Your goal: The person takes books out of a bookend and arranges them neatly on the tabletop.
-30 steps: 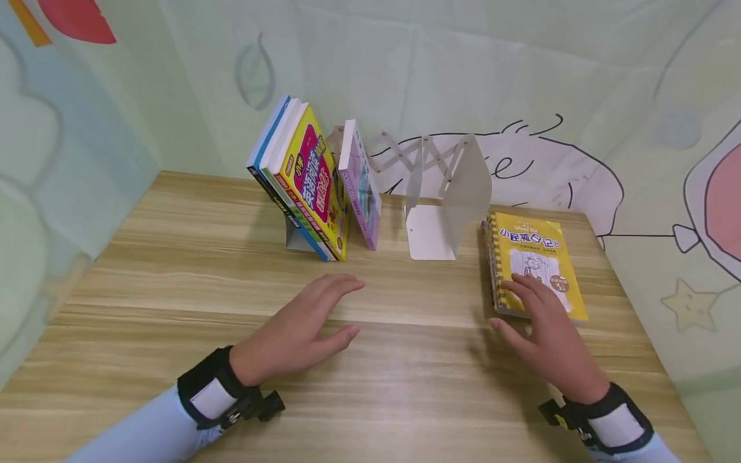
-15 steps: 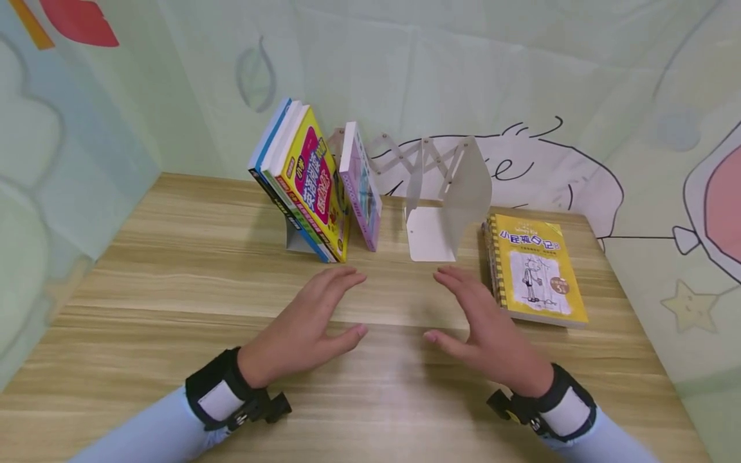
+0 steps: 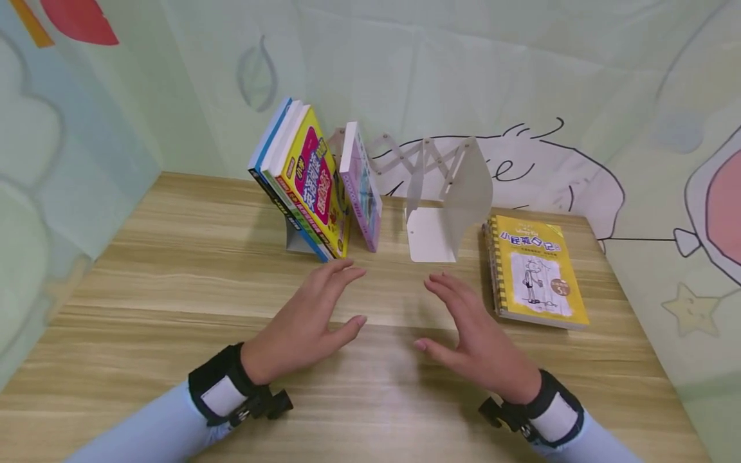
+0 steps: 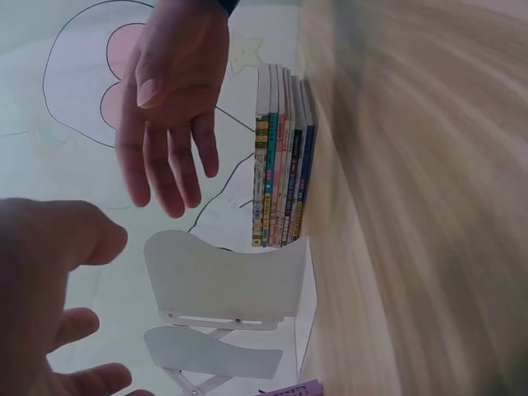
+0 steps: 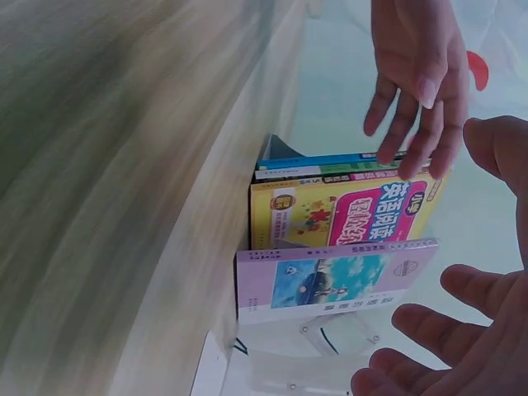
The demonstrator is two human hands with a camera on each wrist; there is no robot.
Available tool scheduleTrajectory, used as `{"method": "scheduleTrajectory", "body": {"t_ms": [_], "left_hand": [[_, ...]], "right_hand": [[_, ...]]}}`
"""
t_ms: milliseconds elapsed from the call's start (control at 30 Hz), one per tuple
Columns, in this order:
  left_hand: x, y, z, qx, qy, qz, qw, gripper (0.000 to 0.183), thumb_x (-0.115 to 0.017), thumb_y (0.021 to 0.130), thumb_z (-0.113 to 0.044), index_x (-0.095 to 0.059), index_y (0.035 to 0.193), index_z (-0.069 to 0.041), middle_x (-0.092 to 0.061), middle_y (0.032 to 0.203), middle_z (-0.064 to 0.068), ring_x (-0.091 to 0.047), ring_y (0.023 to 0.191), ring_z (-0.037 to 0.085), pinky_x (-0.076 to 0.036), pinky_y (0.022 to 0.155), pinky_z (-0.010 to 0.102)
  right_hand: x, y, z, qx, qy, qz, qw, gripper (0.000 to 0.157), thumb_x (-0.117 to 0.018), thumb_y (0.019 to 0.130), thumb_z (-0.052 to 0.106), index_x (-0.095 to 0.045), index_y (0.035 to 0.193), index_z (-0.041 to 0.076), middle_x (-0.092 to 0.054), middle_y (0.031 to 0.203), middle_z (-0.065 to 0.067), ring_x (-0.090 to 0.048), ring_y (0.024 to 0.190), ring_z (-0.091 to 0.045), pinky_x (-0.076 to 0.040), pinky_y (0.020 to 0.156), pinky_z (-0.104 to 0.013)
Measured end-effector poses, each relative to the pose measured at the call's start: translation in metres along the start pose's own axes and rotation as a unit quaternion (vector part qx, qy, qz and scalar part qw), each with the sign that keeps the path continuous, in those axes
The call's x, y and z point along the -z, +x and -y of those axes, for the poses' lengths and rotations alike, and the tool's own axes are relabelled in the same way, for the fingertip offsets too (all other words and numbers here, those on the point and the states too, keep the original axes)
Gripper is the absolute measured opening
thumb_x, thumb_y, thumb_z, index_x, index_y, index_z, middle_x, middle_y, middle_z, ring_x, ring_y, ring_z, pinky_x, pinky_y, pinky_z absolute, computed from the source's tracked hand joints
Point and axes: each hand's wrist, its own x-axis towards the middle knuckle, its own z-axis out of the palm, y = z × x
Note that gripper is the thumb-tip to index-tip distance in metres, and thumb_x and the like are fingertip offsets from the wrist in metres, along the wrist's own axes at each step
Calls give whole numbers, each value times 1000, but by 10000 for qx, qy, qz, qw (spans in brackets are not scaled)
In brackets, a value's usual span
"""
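Observation:
My left hand hovers over the table with relaxed fingers and holds nothing; its fingertips are just in front of the leaning books. Facing it, my right hand is also free, fingers loosely bent, left of the yellow-covered book stack. Behind the hands stands a white expandable bookend rack. On its left side lean several tall books, the yellow one frontmost. A thinner purple book tilts beside them. In the left wrist view, the stack shows several thin spines.
The wood-grain table meets a printed cloth wall at the back and sides. The rack's right section has a white base plate lying bare between its panels.
My right hand has moved left, away from above the yellow book stack, toward the left hand. My left hand has shifted only slightly. Books and rack stay put.

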Motion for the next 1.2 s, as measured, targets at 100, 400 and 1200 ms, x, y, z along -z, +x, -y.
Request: {"method": "scheduleTrajectory", "body": {"t_ms": [100, 400, 1200], "left_hand": [[6, 9, -1, 5, 65, -125, 9999, 69, -70, 93, -36, -40, 150, -12, -31, 156, 15, -35, 143, 32, -42, 112, 52], [29, 62, -6, 305, 141, -1038, 9940, 75, -64, 93, -33, -31, 154, -5, -8, 164, 26, -18, 149, 45, -32, 111, 68], [21, 100, 15, 462, -1338, -1082, 9840, 73, -60, 97, -13, -21, 159, -6, -2, 168, 4, -25, 150, 33, -40, 109, 49]], "right_hand": [[1, -3, -4, -59, 61, -18, 10000, 85, -78, 86, 39, -34, 155, 16, -33, 160, -6, -28, 149, -27, -32, 117, -55], [8, -13, -12, -443, 219, -5, 9988, 77, -76, 88, 39, -39, 151, 16, -35, 158, -5, -30, 147, -26, -33, 116, -55], [1, -26, -23, -488, 347, 72, 9982, 63, -74, 91, 32, -46, 145, 16, -38, 155, -7, -37, 142, -27, -39, 112, -54]]}}
